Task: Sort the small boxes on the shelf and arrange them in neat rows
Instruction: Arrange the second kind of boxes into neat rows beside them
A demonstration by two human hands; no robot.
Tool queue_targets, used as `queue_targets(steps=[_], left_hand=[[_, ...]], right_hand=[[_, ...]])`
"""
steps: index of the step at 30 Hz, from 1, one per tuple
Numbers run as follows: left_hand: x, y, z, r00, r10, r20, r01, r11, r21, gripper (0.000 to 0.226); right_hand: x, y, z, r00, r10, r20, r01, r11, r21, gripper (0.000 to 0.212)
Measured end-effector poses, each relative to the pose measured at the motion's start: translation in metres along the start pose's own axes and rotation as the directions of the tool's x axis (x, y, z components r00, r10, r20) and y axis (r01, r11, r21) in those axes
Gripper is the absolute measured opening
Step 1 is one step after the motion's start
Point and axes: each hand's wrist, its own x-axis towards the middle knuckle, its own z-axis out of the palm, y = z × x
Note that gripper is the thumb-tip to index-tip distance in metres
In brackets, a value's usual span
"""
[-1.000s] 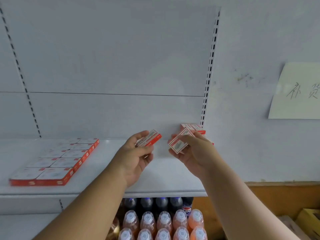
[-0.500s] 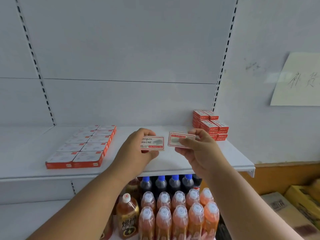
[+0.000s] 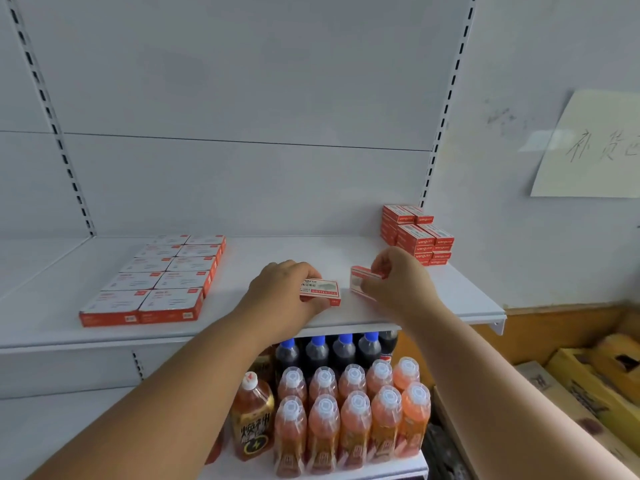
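A: Where are the two boxes being handled?

B: Both are low over the white shelf (image 3: 450, 299), near its front edge, right of the middle. The left hand (image 3: 280, 299) has its fingers curled over a red-and-white small box (image 3: 323, 292) lying flat, label up. The right hand (image 3: 401, 285) pinches a second small box (image 3: 360, 282) between thumb and curled fingers, tilted on edge. The two boxes lie just beside each other, not touching.

A: Does either box rest on the shelf?

B: The left one seems to; the right one I cannot tell.

A: And the others?

B: On the left lies a flat block of boxes (image 3: 162, 282), two across, running from near to far. At the far right corner stands a stack of boxes (image 3: 415, 237), several layers high.

A: Around that?

B: Below the shelf stand orange drink bottles (image 3: 349, 417) with dark blue-capped bottles (image 3: 329, 351) behind them. A paper note (image 3: 595, 150) hangs on the right wall, and yellow cartons (image 3: 595, 379) sit lower right.
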Motion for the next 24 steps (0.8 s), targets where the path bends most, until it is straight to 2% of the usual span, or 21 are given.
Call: queue_targets(steps=[1,5,7,8,10,12,14,16,18,21,24], left_hand=[[0.000,-0.001,0.002,1.000,0.010,0.005,-0.010,1.000,0.010,0.043],[0.000,-0.007,0.005,1.000,0.020,0.007,-0.020,1.000,0.001,0.047],[0.000,-0.009,0.004,1.000,0.012,-0.001,-0.012,0.999,-0.031,0.048],[0.000,-0.010,0.004,1.000,0.006,-0.006,-0.006,0.999,-0.047,0.048],[-0.001,-0.011,0.004,1.000,0.000,-0.025,-0.002,0.998,-0.066,0.048],[-0.001,-0.011,0.005,0.998,-0.008,-0.058,0.004,0.998,-0.069,0.048],[-0.002,-0.011,0.006,0.994,-0.021,-0.107,0.013,0.997,-0.071,0.048],[-0.003,-0.011,0.006,0.990,-0.024,-0.141,0.014,0.997,-0.073,0.046],[-0.002,-0.011,0.005,0.990,-0.027,-0.142,0.017,0.997,-0.072,0.045],[-0.002,-0.011,0.005,0.992,-0.038,-0.121,0.029,0.997,-0.071,0.045],[-0.003,-0.011,0.005,0.991,-0.058,-0.122,0.051,0.997,-0.064,0.048]], right_hand=[[0.002,-0.001,0.001,0.998,-0.052,0.027,0.055,0.990,-0.126,0.020],[0.010,-0.016,-0.003,0.940,-0.096,0.327,0.200,0.932,-0.301,0.040],[0.017,-0.026,-0.008,0.890,-0.078,0.449,0.279,0.872,-0.403,0.037],[0.021,-0.030,-0.010,0.882,-0.074,0.466,0.289,0.865,-0.410,0.032],[0.028,-0.031,-0.012,0.923,-0.079,0.377,0.193,0.942,-0.276,0.023],[0.028,-0.026,-0.009,0.974,-0.029,0.224,0.041,0.998,-0.049,0.017],[0.022,-0.018,-0.005,0.993,0.003,0.119,-0.016,0.994,0.109,0.018],[0.011,-0.006,0.002,0.994,0.000,0.106,-0.028,0.964,0.264,0.033],[0.003,0.002,0.006,0.994,-0.037,0.098,0.011,0.968,0.250,0.046],[0.000,0.004,0.004,0.991,-0.073,0.111,0.064,0.995,0.081,0.023],[0.002,0.008,-0.001,0.988,-0.039,0.149,0.021,0.992,0.124,0.012]])
